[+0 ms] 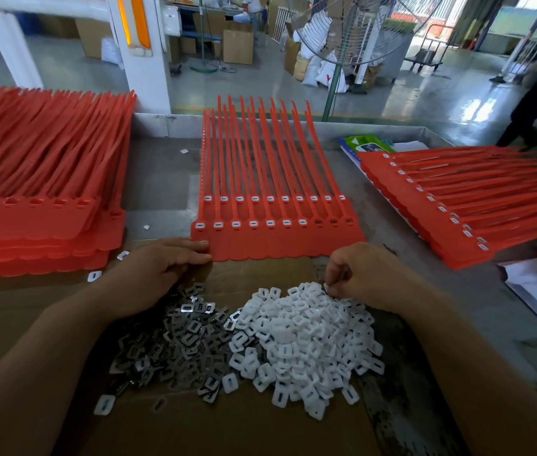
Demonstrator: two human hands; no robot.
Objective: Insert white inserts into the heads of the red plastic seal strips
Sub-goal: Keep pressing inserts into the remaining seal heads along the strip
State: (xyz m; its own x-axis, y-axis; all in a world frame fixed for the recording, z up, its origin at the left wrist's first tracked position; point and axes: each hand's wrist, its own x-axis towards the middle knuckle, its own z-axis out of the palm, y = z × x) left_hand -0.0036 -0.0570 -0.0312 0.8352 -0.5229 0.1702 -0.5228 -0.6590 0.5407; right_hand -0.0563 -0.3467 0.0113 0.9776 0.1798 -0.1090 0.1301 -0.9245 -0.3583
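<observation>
While our left hand rests straight-fingered against the red seal strips, our right hand pinches a white insert.

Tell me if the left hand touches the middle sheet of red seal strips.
Touching. The head view shows the left hand with fingertips on the lower-left corner of the middle sheet of red seal strips.

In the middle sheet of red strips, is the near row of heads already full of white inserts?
Not full. On the middle sheet, seven heads from the left show white inserts; the three rightmost heads are red and empty.
</observation>
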